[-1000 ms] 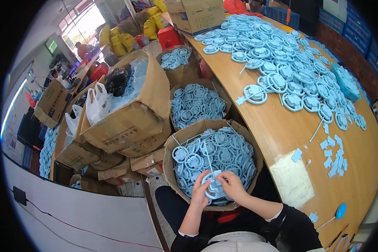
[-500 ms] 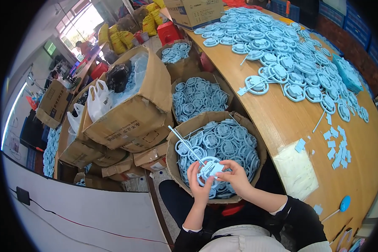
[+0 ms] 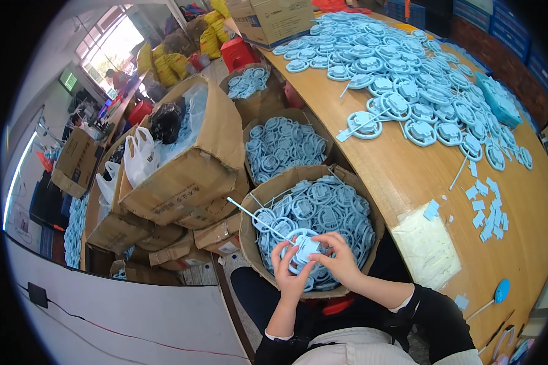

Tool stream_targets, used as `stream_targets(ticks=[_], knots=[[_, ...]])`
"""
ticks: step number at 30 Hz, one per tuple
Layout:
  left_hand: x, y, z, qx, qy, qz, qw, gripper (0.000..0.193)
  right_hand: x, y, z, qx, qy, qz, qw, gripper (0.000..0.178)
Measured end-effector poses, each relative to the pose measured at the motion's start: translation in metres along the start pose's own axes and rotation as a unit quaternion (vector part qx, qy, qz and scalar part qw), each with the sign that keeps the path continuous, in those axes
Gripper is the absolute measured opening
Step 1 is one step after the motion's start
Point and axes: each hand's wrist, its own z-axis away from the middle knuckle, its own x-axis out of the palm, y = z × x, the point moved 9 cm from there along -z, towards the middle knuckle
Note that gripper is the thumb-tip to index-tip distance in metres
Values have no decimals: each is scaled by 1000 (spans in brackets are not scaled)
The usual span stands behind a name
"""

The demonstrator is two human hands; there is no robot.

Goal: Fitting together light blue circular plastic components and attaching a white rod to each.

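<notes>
Between my two hands is a light-blue plastic ring-shaped part (image 3: 305,248) with a flat piece at its middle and a long thin stick pointing up and left. My left hand (image 3: 288,275) grips the ring's left side with thumb and fingers. On the right, my right hand (image 3: 340,260) pinches the flat middle piece and the ring's edge. Both hands are just above the near cardboard box (image 3: 374,225), which is filled with similar light-blue parts (image 3: 341,213). Fingers hide part of the ring.
The wooden table (image 3: 377,176) on my right bears a large heap of blue parts (image 3: 408,79), small loose blue pieces (image 3: 493,210), a white pad (image 3: 429,249) and a blue disc on a stick (image 3: 501,291). Stacked cardboard boxes (image 3: 182,182) stand left. A white panel (image 3: 134,316) lies lower left.
The part's stick has swung lower and further left as my hands turn the part slightly. Both hands keep their hold. The whole view has shifted a little.
</notes>
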Motion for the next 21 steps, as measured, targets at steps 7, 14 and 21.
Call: stream_targets(ticks=[7,14,21], knots=[[-11,-8,0,-67,22,9,997,37,-3,1,-7,-73,24,-12,997,42],[-14,-24,7,-158,39,148,976,34,16,20,-4,83,-68,-203,973,44],[-16,-32,9,-157,25,205,966,32,22,28,-2,66,-65,-159,983,43]])
